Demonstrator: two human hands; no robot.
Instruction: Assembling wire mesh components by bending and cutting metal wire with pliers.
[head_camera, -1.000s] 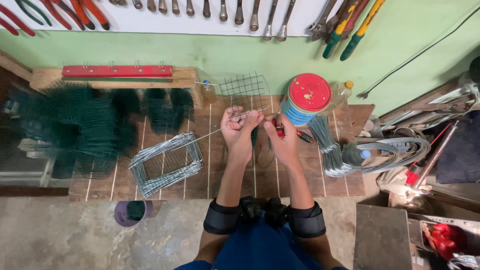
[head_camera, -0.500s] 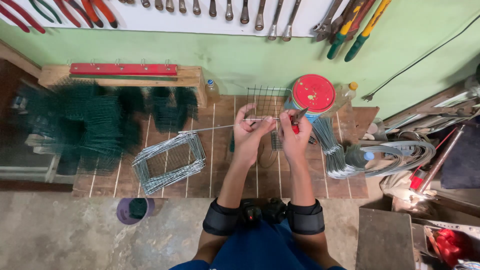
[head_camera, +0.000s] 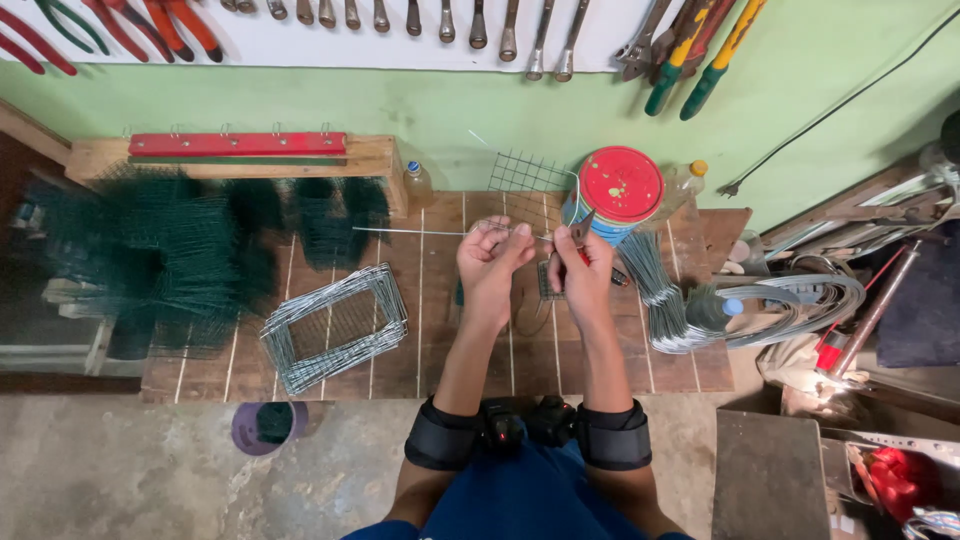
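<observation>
In the head view, your left hand (head_camera: 492, 262) pinches a thin, straight grey wire (head_camera: 420, 232) just above the middle of the frame, fingers closed on its right-hand part. The wire is bare metal, very slender, and its long axis runs nearly level across the picture, its free end pointing toward the left of the frame, over the wooden bench (head_camera: 440, 350). Your right hand (head_camera: 583, 272) sits just beside the left one, close but not joined, and is clamped on red-handled pliers (head_camera: 584, 243) whose dark tip points up toward the wire's right end; whether the tip touches the wire is too small to tell. Directly above your hands a small square of wire mesh (head_camera: 527, 172) leans at the green wall, beside a blue can with a red lid (head_camera: 620, 186). Left of centre a stack of grey wire frames (head_camera: 335, 328) lies flat on the bench, and dark green mesh (head_camera: 160, 255) fills the left side.
</observation>
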